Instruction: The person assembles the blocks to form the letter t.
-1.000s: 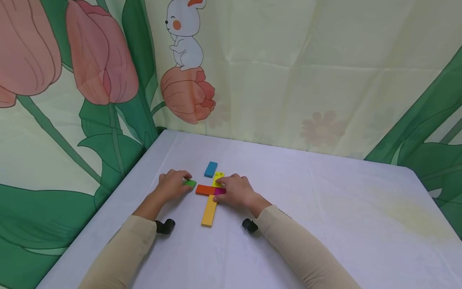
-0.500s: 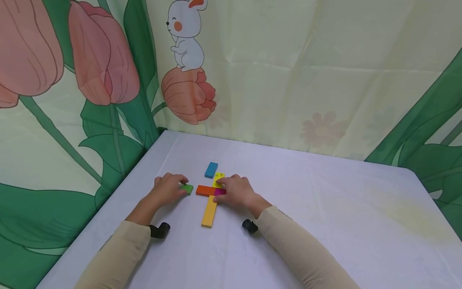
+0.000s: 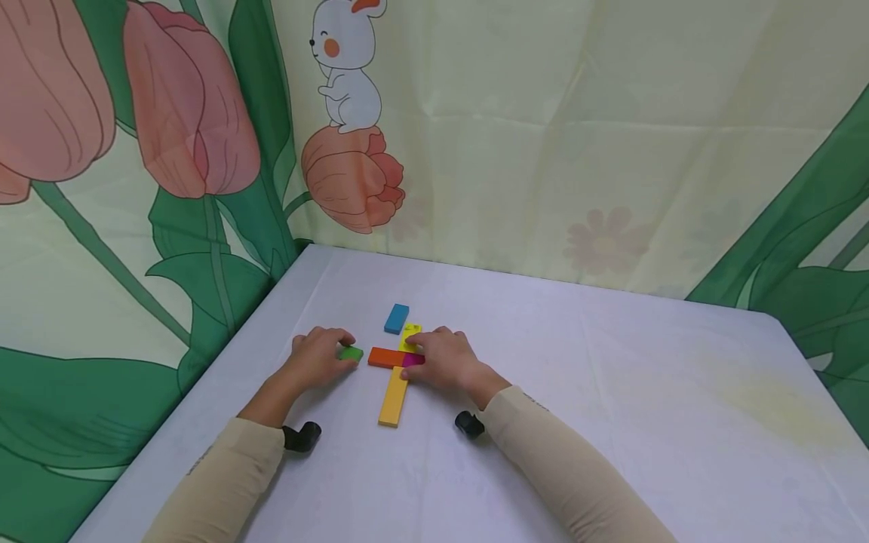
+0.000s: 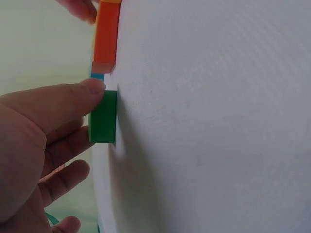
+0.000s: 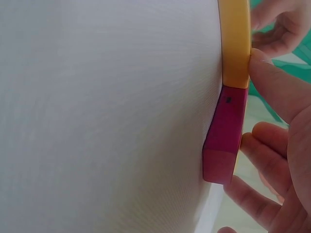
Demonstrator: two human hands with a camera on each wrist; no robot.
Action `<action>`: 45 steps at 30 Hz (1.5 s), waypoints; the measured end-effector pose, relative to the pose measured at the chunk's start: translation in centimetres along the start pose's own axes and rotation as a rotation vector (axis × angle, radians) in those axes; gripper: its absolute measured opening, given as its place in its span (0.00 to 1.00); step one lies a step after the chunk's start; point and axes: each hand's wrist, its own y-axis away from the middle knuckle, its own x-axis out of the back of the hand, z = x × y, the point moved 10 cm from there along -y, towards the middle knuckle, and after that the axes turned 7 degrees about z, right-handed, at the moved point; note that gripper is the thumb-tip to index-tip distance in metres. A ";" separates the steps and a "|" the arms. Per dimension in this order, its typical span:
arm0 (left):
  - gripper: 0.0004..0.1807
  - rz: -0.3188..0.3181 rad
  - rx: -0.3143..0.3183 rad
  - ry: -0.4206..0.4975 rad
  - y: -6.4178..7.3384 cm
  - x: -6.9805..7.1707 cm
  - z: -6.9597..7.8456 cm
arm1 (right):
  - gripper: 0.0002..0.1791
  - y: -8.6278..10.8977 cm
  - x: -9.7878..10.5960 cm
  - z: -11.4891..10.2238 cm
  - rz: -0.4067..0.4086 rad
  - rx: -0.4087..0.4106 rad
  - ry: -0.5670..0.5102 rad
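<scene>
My left hand (image 3: pixel 314 357) pinches a small green block (image 4: pixel 103 119) between thumb and fingers, a short gap to the left of an orange-red block (image 3: pixel 385 358). That block lies end to end with a magenta block (image 5: pixel 226 121), partly covered by my right hand (image 3: pixel 444 360) in the head view. The right thumb rests at the end of a long amber block (image 5: pixel 235 43), which points toward me. Its other fingers reach to the magenta block and a yellow block (image 3: pixel 410 330) behind it. Together these four-colour blocks form a cross shape flat on the table.
A blue block (image 3: pixel 397 318) lies just behind and left of the yellow one. The table (image 3: pixel 611 407) wears a white cover. A printed curtain (image 3: pixel 516 151) hangs behind its back edge. Black wrist cameras (image 3: pixel 302 437) sit below both hands.
The left hand has drawn the green block a little left and toward me, away from the orange-red block, and turned it slightly. My right hand stays on the blocks as before.
</scene>
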 end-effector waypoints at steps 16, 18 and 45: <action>0.22 -0.031 -0.009 0.020 1.5 0.2 0.4 | 0.37 -0.2 -0.1 0.0 0.006 -0.005 0.003; 0.22 -0.035 -0.012 0.029 1.8 0.3 0.7 | 0.37 -0.1 -0.1 0.0 0.004 -0.005 -0.003; 0.21 -0.059 -0.153 0.125 7.6 0.8 6.0 | 0.37 -0.1 -0.1 0.1 0.007 -0.005 -0.006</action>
